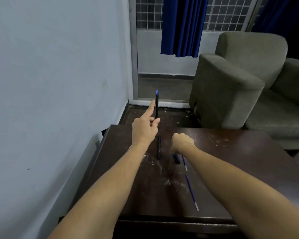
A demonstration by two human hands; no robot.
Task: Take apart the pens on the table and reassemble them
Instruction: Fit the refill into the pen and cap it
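Pen [156,106] first: where do you see it?

— I see it in the left hand [144,130], raised above the far edge of the table [231,161]. It stands upright, with a black body and the blue tip on top. The thumb and the bent fingers pinch its lower end, and the index finger is stretched up along the barrel.

— And the right hand?

— The right hand [182,142] is over the table, just beside the left wrist, with its back turned to my camera. The fingers are curled into a fist. If something is inside, I cannot tell. Both forearms are bare and reach forward.

— What is the surface?

— A dark brown wooden table with many pale scratches. On its left side is a pale wall [50,75]. Behind it I see a dusty floor [171,116], a grey-green armchair [231,83], and a blue curtain [183,26] over a window [148,12] with a grid.

— Count the parts for me.

— One pen in the hand. On the table one long black barrel [159,147] lies between the two wrists. Two blue refills [191,192] with silver ends lie one after the other, the farther one partly hidden under the right wrist. Just beside that one are short black pieces [176,158]. They seem to be two, side by side, but I am not sure.
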